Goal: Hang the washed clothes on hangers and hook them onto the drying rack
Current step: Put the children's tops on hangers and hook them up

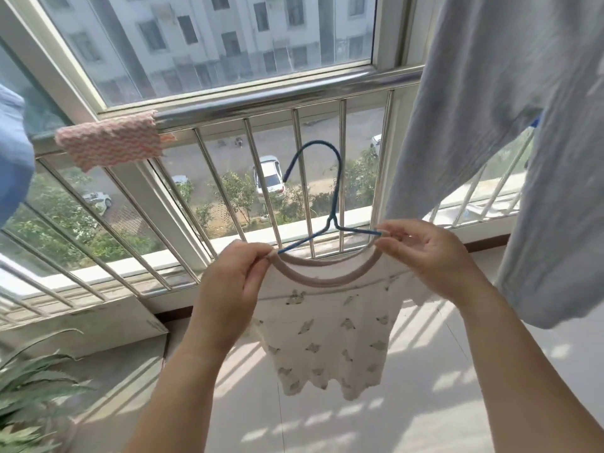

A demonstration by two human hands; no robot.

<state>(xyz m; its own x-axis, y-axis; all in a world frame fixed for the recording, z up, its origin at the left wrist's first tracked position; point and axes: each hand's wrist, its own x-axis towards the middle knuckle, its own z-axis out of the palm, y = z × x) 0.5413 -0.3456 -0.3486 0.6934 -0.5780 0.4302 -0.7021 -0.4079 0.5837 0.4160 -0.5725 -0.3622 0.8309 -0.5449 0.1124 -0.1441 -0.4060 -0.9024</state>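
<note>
Hanger (330, 191): 1 blue wire hanger, held upright in front of the window railing (261, 103); hook at top, its open end curving down to the left; the shoulder bar runs left to right, and only the 2 inner stubs of the arms show above the collar.
Shirt (330, 331): 1 small white shirt with a scattered grey-green print and a beige neck band; it hangs straight down from the hanger, collar up, hem down, long axis vertical, above the tiled floor (327, 420).
Left hand (228, 289): thumb and fingers pinch the left end of the collar where the hanger arm enters it.
Right hand (428, 253): thumb and forefinger pinch the right end of the collar at the other hanger arm; the remaining fingers are loosely bent.
Hung garments: 1 pale blue garment (510, 125) at the right, just beside the right hand; 1 blue garment (11, 152) at the left edge.
Cloth (111, 143): 1 pink zigzag cloth draped over the railing's top bar.
Plant (29, 387): 1, lower left.
Writing: none readable.
</note>
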